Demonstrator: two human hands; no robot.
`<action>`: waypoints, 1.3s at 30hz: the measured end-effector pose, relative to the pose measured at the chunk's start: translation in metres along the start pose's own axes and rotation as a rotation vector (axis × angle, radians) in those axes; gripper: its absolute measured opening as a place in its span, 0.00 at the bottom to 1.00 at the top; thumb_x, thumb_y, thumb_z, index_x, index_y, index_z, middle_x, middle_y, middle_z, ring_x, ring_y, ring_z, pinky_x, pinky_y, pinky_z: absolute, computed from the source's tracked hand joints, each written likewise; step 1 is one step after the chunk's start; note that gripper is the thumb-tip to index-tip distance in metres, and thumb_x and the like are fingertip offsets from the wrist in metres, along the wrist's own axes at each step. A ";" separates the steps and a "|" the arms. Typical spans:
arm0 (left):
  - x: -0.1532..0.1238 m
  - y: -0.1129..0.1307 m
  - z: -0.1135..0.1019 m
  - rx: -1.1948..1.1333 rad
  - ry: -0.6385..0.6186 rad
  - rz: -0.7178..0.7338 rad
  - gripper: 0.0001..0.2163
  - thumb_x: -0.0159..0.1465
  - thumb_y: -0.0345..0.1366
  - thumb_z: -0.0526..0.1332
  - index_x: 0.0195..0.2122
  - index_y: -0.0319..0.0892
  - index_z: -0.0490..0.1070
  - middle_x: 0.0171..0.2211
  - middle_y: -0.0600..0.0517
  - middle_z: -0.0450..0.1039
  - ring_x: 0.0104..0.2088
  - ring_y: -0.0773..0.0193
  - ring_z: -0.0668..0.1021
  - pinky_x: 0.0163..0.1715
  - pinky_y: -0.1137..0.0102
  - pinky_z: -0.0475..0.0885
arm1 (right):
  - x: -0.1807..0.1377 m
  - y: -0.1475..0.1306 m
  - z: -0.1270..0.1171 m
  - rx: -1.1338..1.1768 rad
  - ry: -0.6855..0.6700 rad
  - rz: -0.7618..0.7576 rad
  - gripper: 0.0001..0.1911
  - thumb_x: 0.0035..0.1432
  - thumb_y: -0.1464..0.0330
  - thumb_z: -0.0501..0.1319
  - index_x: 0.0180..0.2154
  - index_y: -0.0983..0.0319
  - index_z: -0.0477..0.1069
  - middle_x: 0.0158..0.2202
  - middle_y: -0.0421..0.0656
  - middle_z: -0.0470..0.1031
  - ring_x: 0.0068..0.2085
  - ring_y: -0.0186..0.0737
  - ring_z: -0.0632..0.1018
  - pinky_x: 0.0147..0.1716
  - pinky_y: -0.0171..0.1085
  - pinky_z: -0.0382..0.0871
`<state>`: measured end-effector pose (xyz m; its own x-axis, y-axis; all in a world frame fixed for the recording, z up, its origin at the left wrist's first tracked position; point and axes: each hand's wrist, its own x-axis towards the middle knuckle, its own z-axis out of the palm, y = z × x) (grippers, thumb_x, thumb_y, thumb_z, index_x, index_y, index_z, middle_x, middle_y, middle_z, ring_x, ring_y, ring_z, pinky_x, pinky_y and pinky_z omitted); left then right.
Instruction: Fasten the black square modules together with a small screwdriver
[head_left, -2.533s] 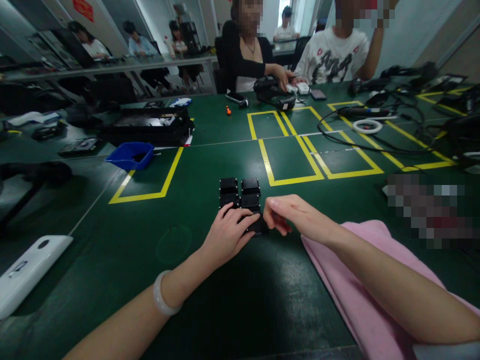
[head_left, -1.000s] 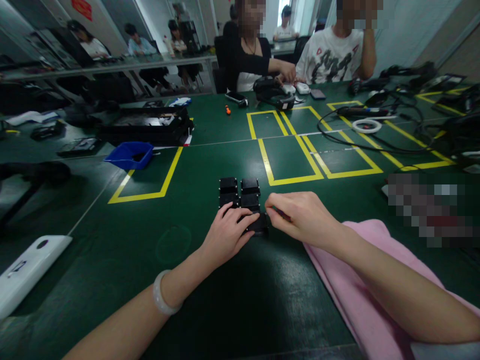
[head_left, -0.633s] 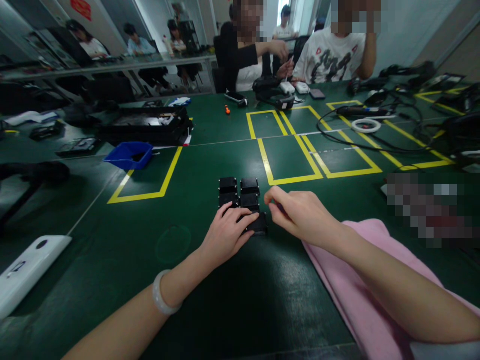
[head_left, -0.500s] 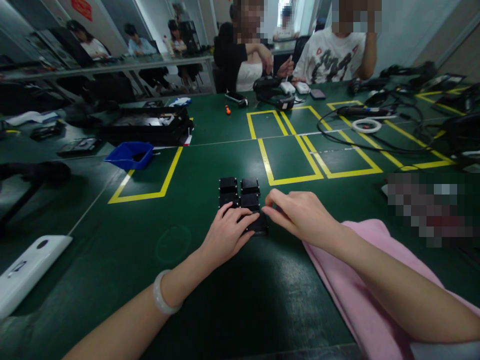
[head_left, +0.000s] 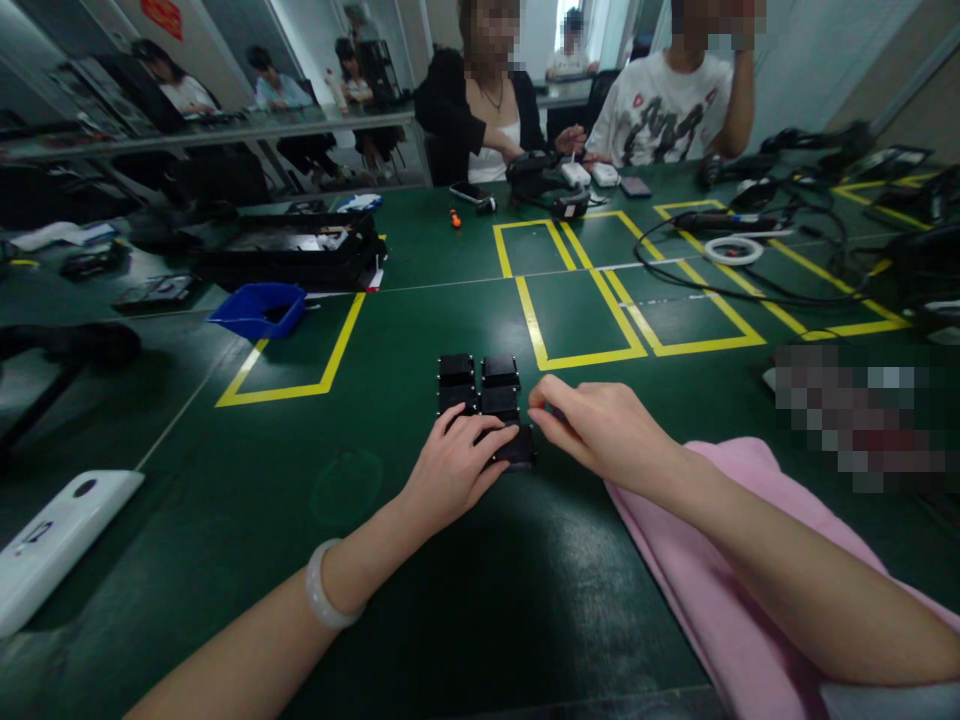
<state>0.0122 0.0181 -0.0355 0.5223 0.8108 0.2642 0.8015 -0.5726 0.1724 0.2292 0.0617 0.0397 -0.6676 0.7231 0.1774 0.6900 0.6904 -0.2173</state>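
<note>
Several small black blocks (head_left: 500, 372) with shiny metal points at their corners stand in two short columns on the green table. My left hand (head_left: 457, 455) lies over the near end of these columns. Its thumb and index finger hold the left side of the nearest right-hand black block (head_left: 519, 450), and its palm hides what is under it. Just right of the blocks hovers my right hand (head_left: 592, 420), fingers curled and thumb tip pinched against them. Whatever may be between those fingertips is too small to make out.
A pink cloth (head_left: 675, 560) lies under my right forearm. Left stand a blue tray (head_left: 259, 310), a black case (head_left: 292, 255) and a white device (head_left: 67, 540). Yellow tape (head_left: 592, 358) marks the table. Black cables (head_left: 817, 290) lie right; people sit opposite.
My right hand has shifted very slightly to the right, still pinched. My left hand stays in place. Across the table, a person in black has lowered an arm toward the dark headset-like object.
</note>
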 end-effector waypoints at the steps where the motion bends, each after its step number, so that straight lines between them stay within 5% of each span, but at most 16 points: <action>1: 0.000 0.000 0.000 -0.001 -0.003 -0.001 0.17 0.67 0.36 0.58 0.57 0.46 0.65 0.51 0.49 0.71 0.53 0.58 0.72 0.62 0.51 0.57 | 0.000 0.000 0.000 0.005 -0.003 0.005 0.13 0.67 0.63 0.46 0.42 0.61 0.65 0.26 0.40 0.74 0.27 0.38 0.75 0.26 0.34 0.52; 12: 0.000 0.000 0.000 0.002 0.000 -0.001 0.16 0.67 0.36 0.57 0.56 0.46 0.66 0.51 0.49 0.71 0.53 0.58 0.72 0.62 0.52 0.56 | 0.000 -0.001 -0.001 -0.009 -0.012 -0.034 0.15 0.68 0.59 0.45 0.40 0.60 0.65 0.26 0.40 0.74 0.28 0.39 0.76 0.26 0.34 0.52; 20: 0.000 0.000 -0.001 -0.002 -0.004 -0.003 0.16 0.67 0.36 0.57 0.57 0.46 0.65 0.51 0.49 0.71 0.53 0.58 0.72 0.62 0.52 0.56 | 0.000 0.000 -0.002 0.055 -0.015 -0.003 0.10 0.65 0.66 0.48 0.44 0.61 0.62 0.26 0.37 0.72 0.26 0.36 0.74 0.25 0.33 0.52; 26: 0.000 0.000 0.000 0.000 -0.002 0.004 0.17 0.66 0.36 0.58 0.57 0.46 0.65 0.51 0.49 0.71 0.53 0.58 0.72 0.62 0.52 0.57 | 0.000 0.004 -0.001 0.047 -0.015 -0.013 0.11 0.66 0.61 0.49 0.40 0.60 0.63 0.25 0.37 0.70 0.26 0.36 0.73 0.25 0.33 0.51; 33: 0.000 0.001 -0.001 -0.002 -0.004 -0.001 0.16 0.67 0.36 0.57 0.56 0.46 0.66 0.50 0.49 0.71 0.53 0.58 0.72 0.62 0.51 0.57 | -0.001 0.005 -0.005 0.094 -0.022 -0.035 0.06 0.63 0.67 0.50 0.41 0.60 0.62 0.25 0.36 0.70 0.25 0.33 0.71 0.25 0.32 0.51; 39: -0.001 0.000 -0.001 0.001 -0.004 0.000 0.16 0.67 0.36 0.57 0.56 0.45 0.66 0.50 0.48 0.71 0.53 0.58 0.72 0.62 0.51 0.56 | -0.002 0.005 -0.008 0.036 -0.059 -0.034 0.10 0.66 0.60 0.50 0.37 0.60 0.62 0.25 0.37 0.70 0.26 0.35 0.71 0.26 0.33 0.50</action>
<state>0.0116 0.0171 -0.0349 0.5231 0.8114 0.2606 0.8020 -0.5722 0.1717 0.2358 0.0639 0.0457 -0.7065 0.6959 0.1287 0.6569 0.7125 -0.2468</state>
